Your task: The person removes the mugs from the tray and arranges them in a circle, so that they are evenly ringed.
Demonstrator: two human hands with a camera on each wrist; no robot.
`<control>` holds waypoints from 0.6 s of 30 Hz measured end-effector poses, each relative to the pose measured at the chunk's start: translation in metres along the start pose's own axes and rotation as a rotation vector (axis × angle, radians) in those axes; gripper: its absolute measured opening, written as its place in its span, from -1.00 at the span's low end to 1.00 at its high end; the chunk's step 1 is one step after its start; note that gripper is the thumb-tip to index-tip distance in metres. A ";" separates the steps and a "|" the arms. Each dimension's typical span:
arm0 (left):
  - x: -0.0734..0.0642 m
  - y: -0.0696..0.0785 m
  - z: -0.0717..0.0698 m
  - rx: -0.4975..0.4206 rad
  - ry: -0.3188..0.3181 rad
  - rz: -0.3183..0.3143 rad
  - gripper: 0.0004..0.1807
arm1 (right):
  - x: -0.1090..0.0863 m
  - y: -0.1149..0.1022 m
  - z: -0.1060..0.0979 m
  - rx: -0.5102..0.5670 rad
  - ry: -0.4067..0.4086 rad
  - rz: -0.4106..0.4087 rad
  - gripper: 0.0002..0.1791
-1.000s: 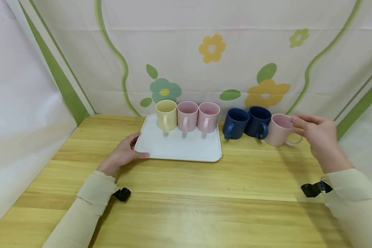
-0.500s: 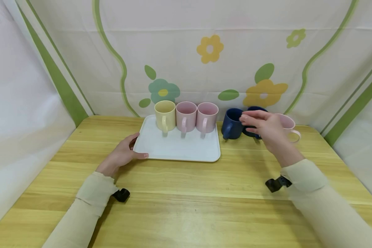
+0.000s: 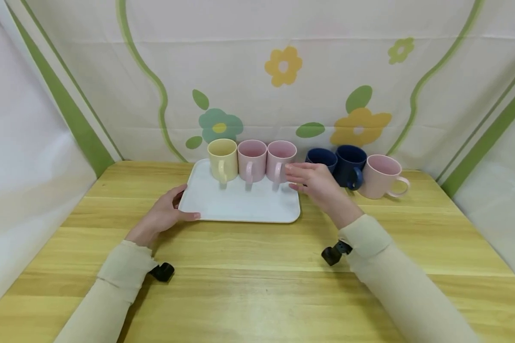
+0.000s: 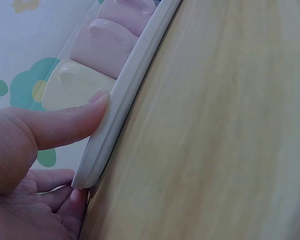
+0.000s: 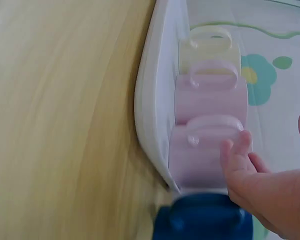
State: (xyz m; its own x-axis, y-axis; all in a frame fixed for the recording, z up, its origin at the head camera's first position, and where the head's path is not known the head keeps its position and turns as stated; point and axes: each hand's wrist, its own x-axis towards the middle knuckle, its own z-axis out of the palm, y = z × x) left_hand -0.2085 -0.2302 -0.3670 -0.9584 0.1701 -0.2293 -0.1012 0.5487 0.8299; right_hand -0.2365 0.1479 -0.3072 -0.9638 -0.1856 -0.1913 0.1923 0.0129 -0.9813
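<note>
At the tray's left end, my left hand (image 3: 163,209) grips the white tray (image 3: 240,205), thumb on the front rim and fingers around the left side, as the left wrist view shows. A yellow mug (image 3: 223,162) and two pink mugs stand in a row along the tray's back, handles forward. My right hand (image 3: 319,188), holding nothing, has its fingers extended close to the right-hand pink mug (image 3: 279,159); whether they touch it I cannot tell. That hand partly hides a dark blue mug (image 3: 321,156) just right of the tray.
On the wooden table (image 3: 249,286), a second blue mug (image 3: 350,162) and another pink mug (image 3: 379,176) stand right of the partly hidden one. A flower-patterned curtain (image 3: 249,71) hangs close behind the mugs.
My right hand has let go of the far-right pink mug and moved left, past the blue mugs, to the tray's right-hand pink mug. The left hand keeps its grip on the tray.
</note>
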 end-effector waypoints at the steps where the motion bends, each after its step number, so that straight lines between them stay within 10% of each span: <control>1: -0.001 0.000 0.000 -0.002 0.000 -0.005 0.24 | 0.003 0.002 0.004 0.030 -0.007 0.006 -0.38; 18: 0.001 -0.001 -0.001 0.003 -0.004 0.014 0.22 | 0.020 0.020 0.027 0.194 0.025 0.056 -0.47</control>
State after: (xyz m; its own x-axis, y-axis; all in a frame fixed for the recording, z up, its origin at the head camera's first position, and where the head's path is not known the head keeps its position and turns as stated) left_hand -0.2099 -0.2317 -0.3679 -0.9587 0.1811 -0.2195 -0.0868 0.5485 0.8316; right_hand -0.2470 0.1178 -0.3300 -0.9544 -0.1653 -0.2487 0.2757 -0.1678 -0.9465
